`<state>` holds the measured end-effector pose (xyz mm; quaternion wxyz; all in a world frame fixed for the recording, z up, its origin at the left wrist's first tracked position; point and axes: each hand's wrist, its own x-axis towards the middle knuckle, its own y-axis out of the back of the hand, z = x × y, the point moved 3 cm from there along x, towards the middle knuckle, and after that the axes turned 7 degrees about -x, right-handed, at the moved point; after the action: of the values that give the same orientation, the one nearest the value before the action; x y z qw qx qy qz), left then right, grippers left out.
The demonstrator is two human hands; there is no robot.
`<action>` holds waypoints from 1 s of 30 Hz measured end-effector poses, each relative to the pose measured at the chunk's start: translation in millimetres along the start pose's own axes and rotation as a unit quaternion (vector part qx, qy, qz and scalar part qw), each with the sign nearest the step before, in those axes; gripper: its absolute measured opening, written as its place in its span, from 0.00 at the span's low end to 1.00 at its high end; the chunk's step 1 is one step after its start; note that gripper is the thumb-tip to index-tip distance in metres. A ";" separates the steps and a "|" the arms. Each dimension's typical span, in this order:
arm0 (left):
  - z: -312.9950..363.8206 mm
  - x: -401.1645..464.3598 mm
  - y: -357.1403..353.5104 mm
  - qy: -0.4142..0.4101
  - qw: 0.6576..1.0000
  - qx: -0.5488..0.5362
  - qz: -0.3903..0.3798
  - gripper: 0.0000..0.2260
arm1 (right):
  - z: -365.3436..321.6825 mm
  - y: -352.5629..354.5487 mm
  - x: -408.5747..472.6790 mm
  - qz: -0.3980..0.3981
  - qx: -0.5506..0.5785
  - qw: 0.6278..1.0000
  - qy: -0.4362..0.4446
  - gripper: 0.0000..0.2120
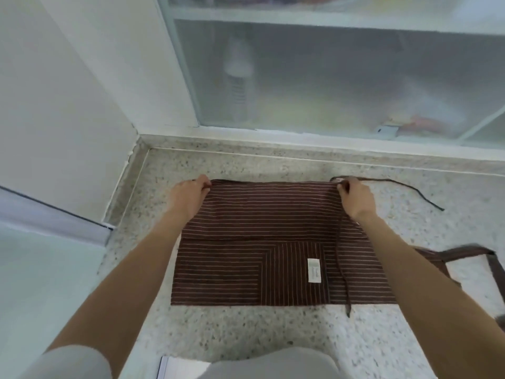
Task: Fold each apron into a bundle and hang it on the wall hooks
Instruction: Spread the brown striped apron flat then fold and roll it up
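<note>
A speckled stone floor [246, 329] meets a frosted-glass cabinet [341, 77], with what looks like a bottle [237, 75] behind it.

Single head-worn wide-angle view, directed forward and steeply downward from close above the speckled floor [246, 332]; the frosted cabinet front [341, 77] is seen beyond it, at the frame's top.

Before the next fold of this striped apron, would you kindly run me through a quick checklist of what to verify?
1. Left hand grips the far left corner of the brown striped apron: ok.
2. Right hand grips the far right corner: ok.
3. Apron lies flat on the speckled counter: ok.
4. Tie string is tucked in: not ok, it trails off to the right.
5. Neck strap is folded in: not ok, it sticks out at the right.
6. Wall hooks are free: cannot tell, not in view.
</note>
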<state>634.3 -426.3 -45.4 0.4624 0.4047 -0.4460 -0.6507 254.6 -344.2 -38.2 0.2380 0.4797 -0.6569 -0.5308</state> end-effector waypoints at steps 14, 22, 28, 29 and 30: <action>-27.3 60.9 -48.4 0.004 0.998 0.052 -0.018 0.12 | -1.8 -49.4 63.2 -0.039 -0.137 0.990 -0.023 0.16; -37.9 66.7 -66.6 -0.029 0.997 0.065 0.020 0.07 | -7.8 -66.8 75.9 -0.029 -0.229 0.972 -0.044 0.14; 3.9 52.7 -64.3 -0.099 0.988 0.028 0.113 0.06 | -2.5 -62.7 59.2 0.019 -0.098 0.995 -0.023 0.13; 24.0 45.8 -66.7 -0.130 0.986 -0.002 0.104 0.07 | 3.6 -59.8 50.0 0.029 -0.084 0.996 -0.004 0.15; 42.4 38.0 -68.9 -0.153 0.984 -0.028 0.082 0.09 | 6.6 -58.7 40.4 0.042 -0.076 0.996 0.028 0.17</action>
<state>568.6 -442.2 -103.9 0.4519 0.2494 -0.5248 -0.6769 254.2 -375.4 -102.6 0.3144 0.4467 -0.6273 -0.5552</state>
